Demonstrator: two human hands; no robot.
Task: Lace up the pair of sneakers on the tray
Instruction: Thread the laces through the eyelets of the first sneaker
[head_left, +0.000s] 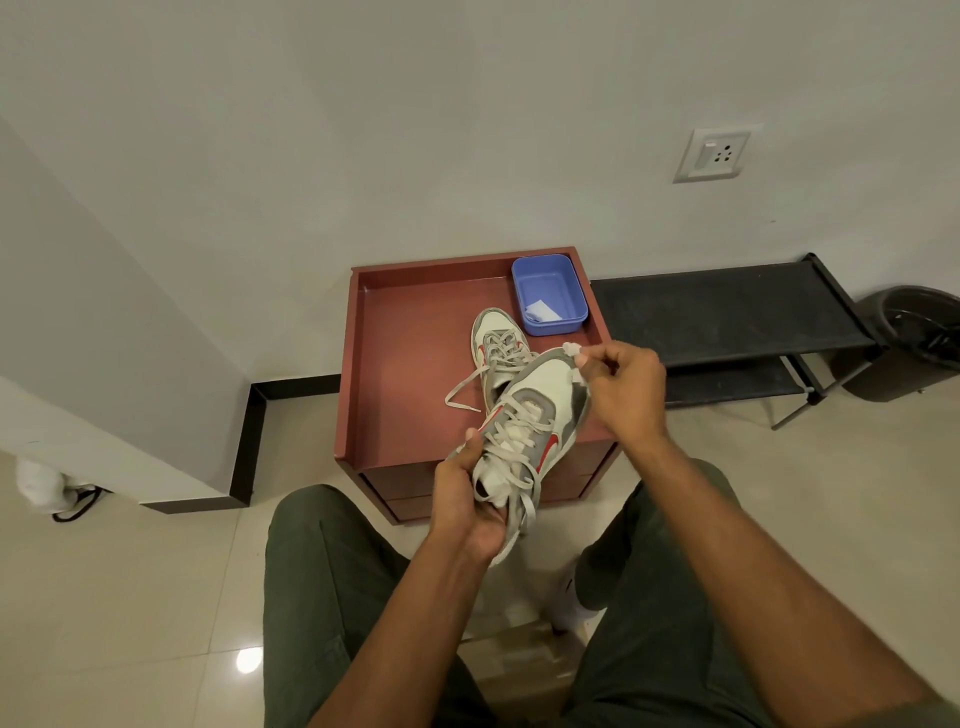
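Two sneakers are in play: one (497, 349) lies on the tray (410, 364) with a loose lace end trailing left, the other (535, 421) is held up over the tray's near edge. Left hand (465, 506) has its fingers curled round the heel end, thumb on the side. Right hand (626, 387) pinches something small and white at the toe, likely a lace tip, though I cannot tell for sure.

Risks, as I judge them: the held shoe rests only in that heel grip, so a hard tug from the right hand could twist it free and drop it. Slack laces hanging below the left hand may snag or pull out of an eyelet.

Red tray tops a low cabinet (483, 483) against a white wall, with a blue tub (545, 280) in its far right corner. Beside it stands a black rack (727, 306); a dark bin (914, 338) sits further right. Floor is glossy pale tile.
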